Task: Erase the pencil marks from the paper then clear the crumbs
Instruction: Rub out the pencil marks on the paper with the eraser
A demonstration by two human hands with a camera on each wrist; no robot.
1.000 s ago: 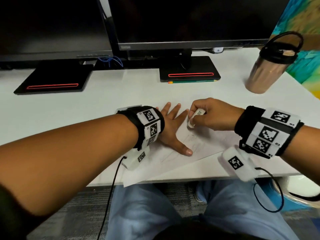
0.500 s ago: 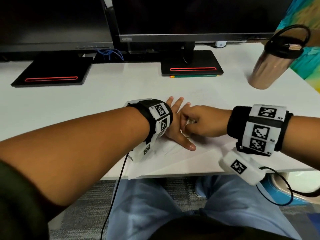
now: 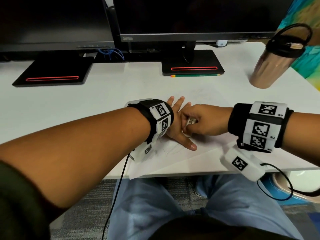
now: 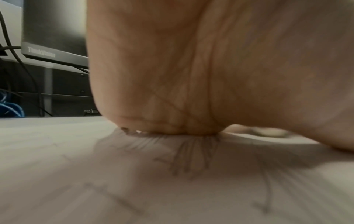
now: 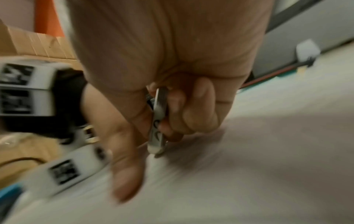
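Paper [image 3: 174, 154] lies flat, pencil-lined; slim sleeved eraser [image 5: 158, 121] seemingly touches it.

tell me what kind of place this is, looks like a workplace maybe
Most likely an office desk: two dark flat monitors on black stands, a white desktop, and a copper-coloured metal travel tumbler with a black lid at the right. Grey carpet shows below.

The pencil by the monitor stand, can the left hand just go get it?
Probably yes. The pencil lies in the open in front of the monitor stand, with bare desk between. But the left hand is spread flat, pressing the paper down, so it would have to let go first.
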